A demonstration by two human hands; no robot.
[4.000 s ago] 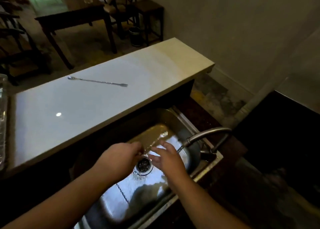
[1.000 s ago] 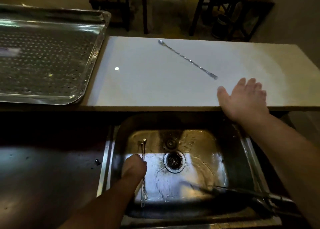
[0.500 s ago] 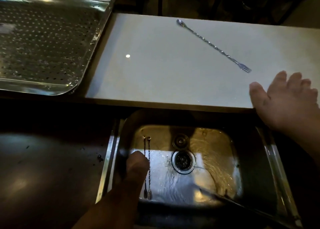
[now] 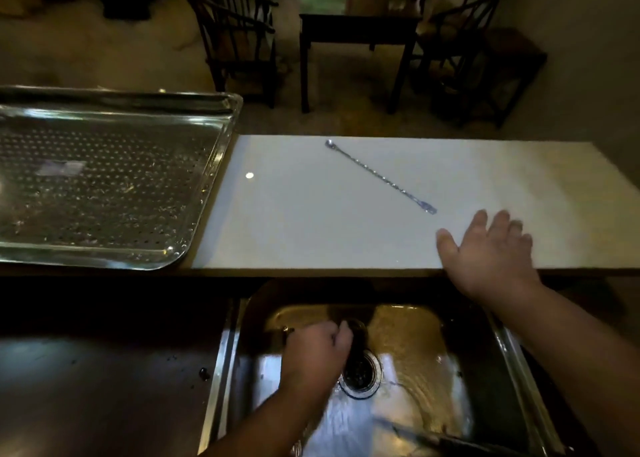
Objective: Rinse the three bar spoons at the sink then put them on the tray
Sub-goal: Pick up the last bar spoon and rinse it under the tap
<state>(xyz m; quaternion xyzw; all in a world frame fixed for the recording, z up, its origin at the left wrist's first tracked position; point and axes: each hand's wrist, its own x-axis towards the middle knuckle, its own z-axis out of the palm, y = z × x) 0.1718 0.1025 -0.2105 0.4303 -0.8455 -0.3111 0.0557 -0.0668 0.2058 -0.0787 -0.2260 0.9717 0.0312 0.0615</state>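
Nothing lies on the perforated tray (image 4: 104, 186) yet. Left hand (image 4: 313, 356) is clenched in the sink (image 4: 512, 363) (contents unclear); right hand (image 4: 491, 252), fingers spread, nears the counter's bar spoon (image 4: 381, 176).

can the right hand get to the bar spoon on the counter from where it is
Probably yes: the right hand is open over the white counter, close to the fork end of the bar spoon, and nothing lies between them.

The sink (image 4: 450, 345) sits nearest, below the desk's (image 4: 311, 228) front edge. On the desk a bar spoon (image 4: 379, 176) lies diagonally, right of the perforated tray (image 4: 221, 151) at the left end. Behind the desk stand two chairs (image 4: 239, 41) flanking a small table (image 4: 356, 23). A faucet spout (image 4: 450, 441) reaches over the sink's near right corner.
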